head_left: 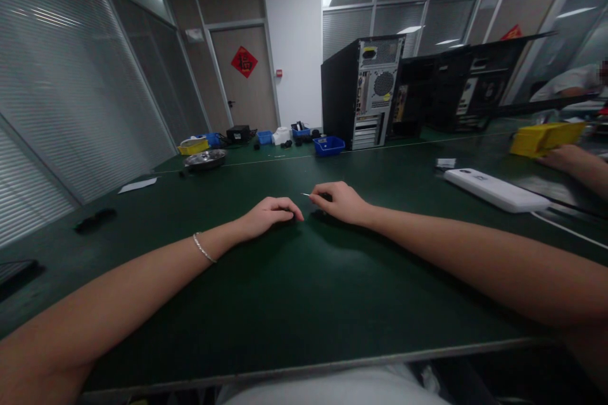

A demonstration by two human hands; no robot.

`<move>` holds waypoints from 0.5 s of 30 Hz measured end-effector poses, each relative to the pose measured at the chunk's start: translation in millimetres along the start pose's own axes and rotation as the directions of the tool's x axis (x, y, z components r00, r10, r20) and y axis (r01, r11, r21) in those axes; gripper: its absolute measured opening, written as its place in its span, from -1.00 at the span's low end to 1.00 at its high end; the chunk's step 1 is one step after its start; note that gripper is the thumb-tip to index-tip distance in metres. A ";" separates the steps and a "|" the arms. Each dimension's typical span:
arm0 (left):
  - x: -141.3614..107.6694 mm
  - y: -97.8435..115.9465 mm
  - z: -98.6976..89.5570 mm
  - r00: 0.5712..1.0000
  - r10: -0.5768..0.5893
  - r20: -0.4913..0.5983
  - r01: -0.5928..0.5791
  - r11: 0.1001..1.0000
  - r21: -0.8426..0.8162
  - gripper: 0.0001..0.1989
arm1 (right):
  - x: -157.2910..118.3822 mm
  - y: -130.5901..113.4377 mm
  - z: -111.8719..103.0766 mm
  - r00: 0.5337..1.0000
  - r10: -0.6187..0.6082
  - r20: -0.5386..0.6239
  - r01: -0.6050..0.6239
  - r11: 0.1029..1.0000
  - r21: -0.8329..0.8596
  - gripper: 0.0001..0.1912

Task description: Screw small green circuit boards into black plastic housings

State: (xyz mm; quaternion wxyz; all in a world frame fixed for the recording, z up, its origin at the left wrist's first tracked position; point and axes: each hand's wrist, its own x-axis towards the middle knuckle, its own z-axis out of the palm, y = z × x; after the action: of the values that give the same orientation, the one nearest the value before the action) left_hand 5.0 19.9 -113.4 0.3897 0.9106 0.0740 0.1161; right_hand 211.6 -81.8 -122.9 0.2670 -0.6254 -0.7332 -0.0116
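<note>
My right hand (341, 202) is closed around a slim metal tool (305, 195). Only its thin bright tip shows, pointing left past the thumb; the dark handle is mostly hidden, so its exact kind is unclear. Just to the left, my left hand (270, 215) hovers low over or rests on the green tabletop (266, 304). Its fingers bend loosely with the thumb apart, and I see nothing in them. A small gap separates the two hands. A silver bracelet circles my left wrist.
Black computer towers (339, 92) stand at the back right, behind a blue bin (329, 146). A round metal dish (205, 160) lies at the back left. On the right is a white power-bank-like box (496, 190) with a cable. Another person's hand (565, 158) touches a yellow bin (546, 138).
</note>
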 end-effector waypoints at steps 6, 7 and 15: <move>-5.8 20.8 10.4 0.988 0.126 0.088 -0.142 0.966 0.218 -0.69 | 0.3 -1.3 3.0 0.999 -0.040 -0.017 0.039 0.998 -0.046 -0.71; -6.5 22.1 11.7 0.986 0.137 0.094 -0.157 0.954 0.256 -0.70 | 0.1 -1.5 3.1 0.999 -0.042 -0.019 0.041 0.998 -0.054 -0.72; -7.3 21.0 18.0 0.982 0.188 0.018 -0.182 0.916 0.357 -0.70 | -2.4 -3.6 1.1 0.996 -0.089 -0.001 0.089 0.991 -0.098 -0.75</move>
State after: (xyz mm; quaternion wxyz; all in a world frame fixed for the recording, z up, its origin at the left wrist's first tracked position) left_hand 3.7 -8.6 -111.3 0.2047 0.9680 0.0106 0.1448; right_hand 208.1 -84.3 -123.7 0.2375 -0.6043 -0.7581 -0.0611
